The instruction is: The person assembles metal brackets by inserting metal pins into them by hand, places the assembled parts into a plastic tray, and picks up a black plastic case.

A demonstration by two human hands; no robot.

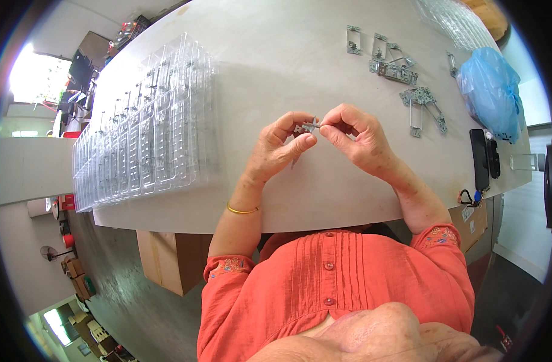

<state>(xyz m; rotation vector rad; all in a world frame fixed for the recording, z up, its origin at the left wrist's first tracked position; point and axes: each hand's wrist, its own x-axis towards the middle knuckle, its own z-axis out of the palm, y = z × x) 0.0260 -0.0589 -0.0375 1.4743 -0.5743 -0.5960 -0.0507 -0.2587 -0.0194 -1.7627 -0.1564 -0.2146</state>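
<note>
My left hand is closed with thumb and fingers round a small grey metal part, held above the white table. A thin piece of the part points down below the left thumb. My right hand meets it from the right, its thumb and index finger pinched at the part's end. Whether the right fingertips grip the part itself or a separate tiny piece is hidden. To the right and farther back lie several metal bracket frames, some of them overlapping.
Stacked clear plastic trays fill the table's left side. Toward the right edge sit a knotted blue plastic bag and a long black case. Clear plastic sheeting lies far right. A cardboard box stands under the front edge.
</note>
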